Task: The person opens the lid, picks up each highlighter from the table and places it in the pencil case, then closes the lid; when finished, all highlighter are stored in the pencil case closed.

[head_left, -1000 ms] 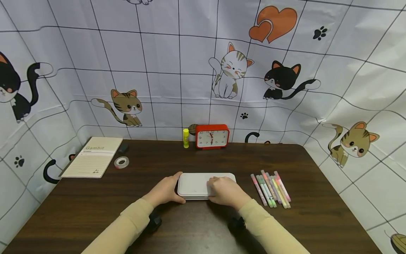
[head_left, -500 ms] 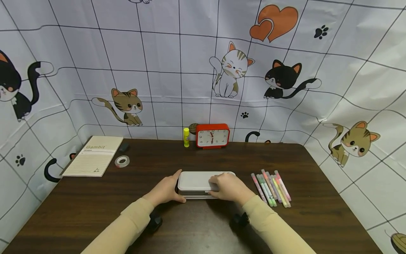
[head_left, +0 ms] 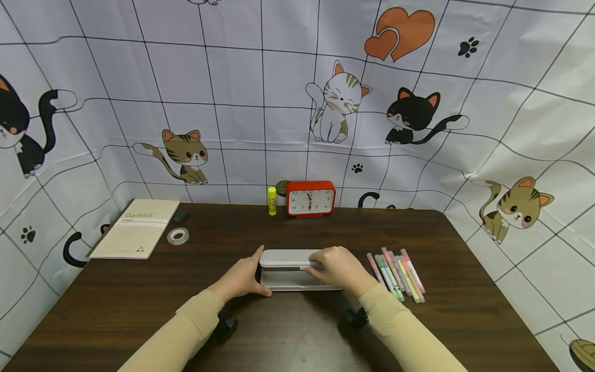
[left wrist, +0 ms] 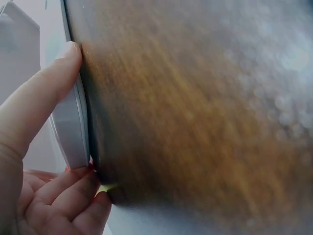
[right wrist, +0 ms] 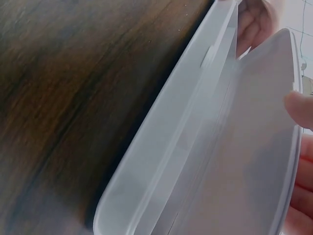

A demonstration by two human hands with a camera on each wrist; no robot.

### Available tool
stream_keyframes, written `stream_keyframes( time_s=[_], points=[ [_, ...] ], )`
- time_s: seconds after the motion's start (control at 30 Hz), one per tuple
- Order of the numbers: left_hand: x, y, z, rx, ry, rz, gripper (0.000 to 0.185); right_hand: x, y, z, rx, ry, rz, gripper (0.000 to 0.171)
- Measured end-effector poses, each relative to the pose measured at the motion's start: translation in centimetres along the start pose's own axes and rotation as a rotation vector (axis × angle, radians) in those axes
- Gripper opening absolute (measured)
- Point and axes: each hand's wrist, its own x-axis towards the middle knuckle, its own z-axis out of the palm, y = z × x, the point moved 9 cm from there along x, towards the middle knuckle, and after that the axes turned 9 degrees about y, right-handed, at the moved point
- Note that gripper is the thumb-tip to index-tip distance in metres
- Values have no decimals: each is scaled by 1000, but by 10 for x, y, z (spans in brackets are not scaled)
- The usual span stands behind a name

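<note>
A white plastic pencil case (head_left: 297, 282) lies on the dark wooden table (head_left: 139, 299) in front of me, its lid (head_left: 284, 257) raised at the near edge. My left hand (head_left: 253, 273) grips the case's left end, thumb behind and fingers in front. My right hand (head_left: 321, 263) holds the lid's front edge and lifts it. In the left wrist view the thumb (left wrist: 39, 107) lies along the case's rim (left wrist: 72, 132). The right wrist view looks into the case (right wrist: 166, 166), which shows nothing inside, with the lid (right wrist: 254, 147) held by my fingers (right wrist: 299, 108).
Several coloured pens (head_left: 396, 276) lie in a row just right of the case. A red clock (head_left: 310, 198) and a yellow glue stick (head_left: 271, 201) stand at the back edge. A tape roll (head_left: 178, 236) and a notebook (head_left: 137, 228) lie at the back left.
The case was closed a second ago. My right hand has lifted the lid's near edge, so the case now gapes open. My left hand stays on the left end.
</note>
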Motion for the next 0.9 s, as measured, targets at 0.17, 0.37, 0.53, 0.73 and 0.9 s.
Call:
stream_keyframes(
  time_s=[0.17, 0.37, 0.53, 0.73, 0.9],
  points=[
    [-1, -1, -1, -2, 2, -6, 117, 0, -1, -8, -38, 84, -25, 14],
    [0, -2, 0, 2, 6, -5, 117, -2, 3, -13, -32, 101, -15, 13],
    [1, 0, -1, 0, 18, 4, 117, -3, 8, -15, -19, 80, 11, 11],
    [0, 0, -2, 6, 23, 7, 116, -6, 13, -19, -6, 96, 28, 10],
    [1, 0, -1, 7, 20, 5, 116, -9, 18, -23, -19, 117, 42, 8]
  ],
)
